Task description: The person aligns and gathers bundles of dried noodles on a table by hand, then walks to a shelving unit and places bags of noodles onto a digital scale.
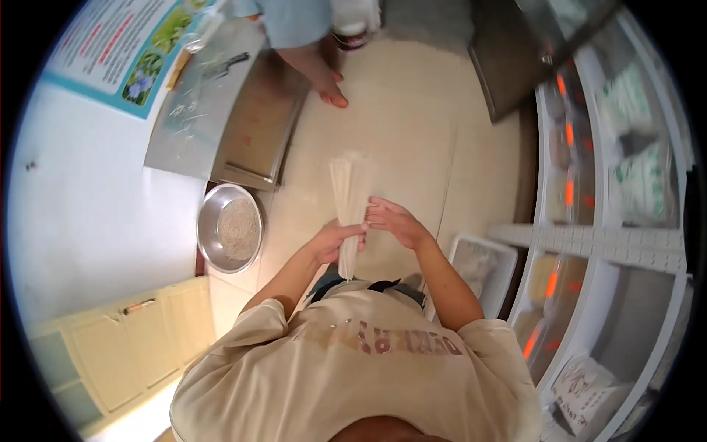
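Note:
A bundle of thin, pale sticks (343,184), seemingly in clear plastic, stands out in front of my body at waist height. I cannot tell whether they are skewers or dry noodles. My left hand (337,241) is wrapped round its lower part, thumb across the front. To the right of the bundle is my right hand (395,222), fingers stretched out and somewhat apart. Its fingertips come up to the bundle's edge; whether they touch it cannot be made out.
A steel bowl (205,247) with beige grainy contents stands at left, by a metal-topped cabinet (191,136). Shelving (567,237) with bins and bags runs along the right, beside a white tub (508,254). Ahead is another person's light blue clothing (298,22) and bare limb.

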{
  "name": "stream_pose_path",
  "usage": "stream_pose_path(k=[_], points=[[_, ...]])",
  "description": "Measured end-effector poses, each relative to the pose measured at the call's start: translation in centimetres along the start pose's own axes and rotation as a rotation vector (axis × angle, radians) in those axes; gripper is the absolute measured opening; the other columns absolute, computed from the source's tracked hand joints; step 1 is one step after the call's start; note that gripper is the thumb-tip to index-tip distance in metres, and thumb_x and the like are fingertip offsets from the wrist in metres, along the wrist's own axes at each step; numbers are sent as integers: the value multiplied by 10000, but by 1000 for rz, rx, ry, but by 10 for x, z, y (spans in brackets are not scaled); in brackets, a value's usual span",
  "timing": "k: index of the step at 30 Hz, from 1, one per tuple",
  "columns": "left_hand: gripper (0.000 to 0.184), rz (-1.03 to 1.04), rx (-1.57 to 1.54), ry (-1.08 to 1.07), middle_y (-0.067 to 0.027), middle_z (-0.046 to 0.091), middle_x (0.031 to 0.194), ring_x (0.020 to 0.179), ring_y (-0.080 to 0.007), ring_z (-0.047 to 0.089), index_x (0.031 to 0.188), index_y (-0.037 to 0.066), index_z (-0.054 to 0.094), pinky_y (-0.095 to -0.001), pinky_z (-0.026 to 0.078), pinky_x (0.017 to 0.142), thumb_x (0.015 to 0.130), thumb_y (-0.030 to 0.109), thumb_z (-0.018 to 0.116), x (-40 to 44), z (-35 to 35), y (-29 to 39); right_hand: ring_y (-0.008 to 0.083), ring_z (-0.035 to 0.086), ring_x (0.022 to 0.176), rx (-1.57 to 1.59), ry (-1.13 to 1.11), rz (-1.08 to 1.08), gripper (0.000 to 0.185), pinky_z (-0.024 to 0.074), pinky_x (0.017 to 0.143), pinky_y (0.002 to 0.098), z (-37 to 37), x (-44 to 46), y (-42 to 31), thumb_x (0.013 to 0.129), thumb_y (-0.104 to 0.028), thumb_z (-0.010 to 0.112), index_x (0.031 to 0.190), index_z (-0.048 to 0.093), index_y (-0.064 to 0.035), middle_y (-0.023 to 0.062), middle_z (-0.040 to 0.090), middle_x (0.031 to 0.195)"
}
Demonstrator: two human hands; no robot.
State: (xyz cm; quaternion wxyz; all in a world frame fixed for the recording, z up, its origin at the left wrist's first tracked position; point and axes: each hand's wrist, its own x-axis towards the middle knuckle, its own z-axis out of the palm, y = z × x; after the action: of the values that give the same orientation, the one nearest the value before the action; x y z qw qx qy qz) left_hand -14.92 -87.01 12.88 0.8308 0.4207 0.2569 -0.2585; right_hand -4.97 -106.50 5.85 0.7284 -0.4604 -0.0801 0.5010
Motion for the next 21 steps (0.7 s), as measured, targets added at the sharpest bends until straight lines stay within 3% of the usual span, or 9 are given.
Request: stream_pose_path(k=[2, 4, 5, 6, 9, 14, 18, 20, 21], points=[[197, 88, -29, -45, -18, 593, 783, 670, -157, 620, 1003, 82, 605, -298, 532, 625, 910, 212, 720, -4, -32, 30, 283, 564, 1260, -44, -213, 41, 591, 460, 1017, 386, 47, 66, -37, 1004, -380, 573, 1462, 416, -42, 176, 576, 1365], [195, 93, 41, -163, -8, 571, 760, 657, -146, 585, 963, 101, 600, -300, 495, 620, 907, 240, 724, -16, -67, 52, 293, 583, 1217, 225, -326, 115, 603, 460, 1023, 413, 107, 109, -64, 984, -346, 604, 1462, 400, -39, 154, 606, 1321], [206, 106, 27, -224, -3, 544, 735, 646, -143, 551, 906, 112, 578, -300, 464, 623, 906, 256, 725, -26, -84, 66, 305, 618, 1117, 239, -313, 149, 419, 483, 993, 427, 136, 130, -74, 974, -298, 626, 1295, 532, -45, 124, 668, 1144], [206, 157, 1, -202, -3, 544, 735, 646, -143, 551, 906, 112, 578, -300, 464, 623, 906, 256, 725, -37, -107, 80, 305, 618, 1117, 200, -350, 179, 419, 483, 993, 427, 156, 154, -72, 974, -298, 626, 1295, 532, -45, 124, 668, 1144], [161, 130, -159, -339, 8, 514, 704, 638, -134, 550, 865, 113, 554, -297, 468, 607, 926, 189, 682, -58, -159, 110, 280, 626, 953, 296, -289, 303, 141, 508, 928, 414, 203, 213, -73, 930, -198, 673, 968, 601, -82, 60, 638, 838], [156, 265, -289, -386, -6, 510, 707, 637, -146, 560, 853, 113, 537, -299, 470, 608, 936, 169, 656, -77, -259, 141, 249, 602, 887, 218, -256, 505, 117, 515, 865, 414, 278, 319, -65, 921, -161, 659, 867, 588, -86, 45, 599, 809], [135, 383, -289, -254, -14, 522, 720, 648, -154, 573, 897, 107, 531, -298, 484, 616, 946, 173, 638, -83, -321, 173, 250, 602, 884, 71, -290, 581, 164, 520, 835, 403, 321, 400, -60, 937, -194, 656, 855, 571, -80, 50, 585, 810], [149, 382, -302, -119, -5, 510, 704, 635, -147, 563, 907, 107, 518, -298, 489, 614, 942, 181, 643, -88, -350, 197, 231, 610, 796, 111, -305, 586, 194, 530, 742, 392, 341, 445, -60, 922, -201, 683, 806, 564, -101, 26, 575, 761], [245, 432, -207, -197, -70, 615, 858, 774, -186, 630, 1084, 69, 565, -330, 529, 735, 978, 287, 606, -67, -393, 191, 227, 581, 743, 152, -314, 566, 220, 520, 720, 391, 348, 470, -61, 922, -207, 690, 798, 542, -101, 29, 552, 741]])
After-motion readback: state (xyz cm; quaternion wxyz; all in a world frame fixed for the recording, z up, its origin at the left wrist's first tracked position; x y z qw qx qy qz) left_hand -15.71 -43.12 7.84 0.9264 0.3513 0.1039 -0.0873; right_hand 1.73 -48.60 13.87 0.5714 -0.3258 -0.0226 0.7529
